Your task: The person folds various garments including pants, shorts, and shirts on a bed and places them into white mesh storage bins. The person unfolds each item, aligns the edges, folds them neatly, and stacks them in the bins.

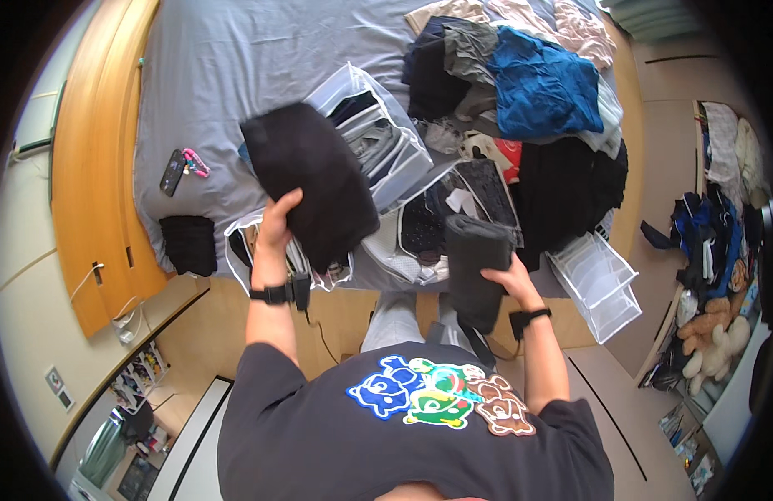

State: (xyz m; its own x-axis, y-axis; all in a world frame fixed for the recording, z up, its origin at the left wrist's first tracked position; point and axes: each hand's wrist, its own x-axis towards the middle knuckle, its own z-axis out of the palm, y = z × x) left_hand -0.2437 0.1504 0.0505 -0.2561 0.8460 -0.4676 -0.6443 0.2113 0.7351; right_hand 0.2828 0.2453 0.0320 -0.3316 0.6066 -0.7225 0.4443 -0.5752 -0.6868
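Observation:
My left hand [277, 219] holds a large folded black garment [311, 181] up over the bed. In my right hand [509, 279] is a smaller folded dark grey garment [477, 266], held near the bed's front edge. Behind the black garment lies a translucent white-edged organizer [402, 153] with folded clothes in its compartments. A second filled organizer [236, 235] is partly hidden by the black garment and my left arm. Between the hands sits an opened fabric storage case [386, 247] with dark clothes. At the right, another compartment organizer [596, 282] hangs tilted over the bed edge.
A blue garment [543, 81] tops a heap of loose clothes, beside a black clothing pile [562, 194]. At the left lie a smartphone [172, 173], a pink beaded strap [196, 164] and a folded black garment [188, 245]. Shelves with clothes and plush toys [715, 344] stand far right.

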